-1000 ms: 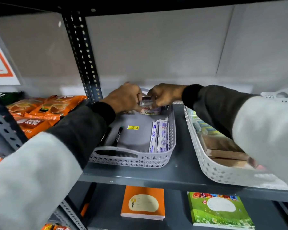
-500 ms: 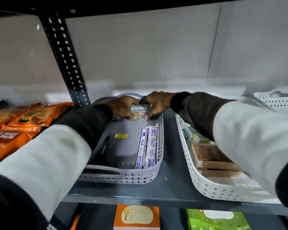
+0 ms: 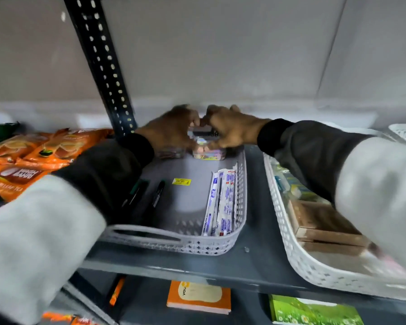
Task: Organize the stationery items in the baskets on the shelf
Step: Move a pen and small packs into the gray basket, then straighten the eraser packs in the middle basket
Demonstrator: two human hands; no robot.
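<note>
I see a dark grey metal shelf (image 3: 256, 233) with a black post with holes (image 3: 99, 59) standing at its back left. On the right side of the shelf sits a big white basket (image 3: 298, 261). It holds brown boxes (image 3: 324, 224) near its front and small packs toward its back; those are too blurry to name. A grey basket (image 3: 197, 245) sits in the middle of the shelf, near the front edge, just beside the white one.

Orange snack bags (image 3: 33, 158) lie at the left end of the shelf. Below, on the lower shelf, lie an orange notebook (image 3: 199, 299) and a green notebook (image 3: 312, 310).

Both of my arms reach to the back end of the grey basket. My left hand (image 3: 171, 132) and my right hand (image 3: 232, 130) are curled around a small colourful box (image 3: 209, 151), one on each side, fingers bent close on it. The box sits at the back edge of the grey basket. I cannot tell if it is lifted or resting on the bottom, because it is blurry.

Along the grey basket's right wall lie long white pen packs (image 3: 220, 202). Near its left wall lie two black markers (image 3: 145, 195). A little yellow sticker (image 3: 181, 181) is stuck on the basket floor in the middle.
</note>
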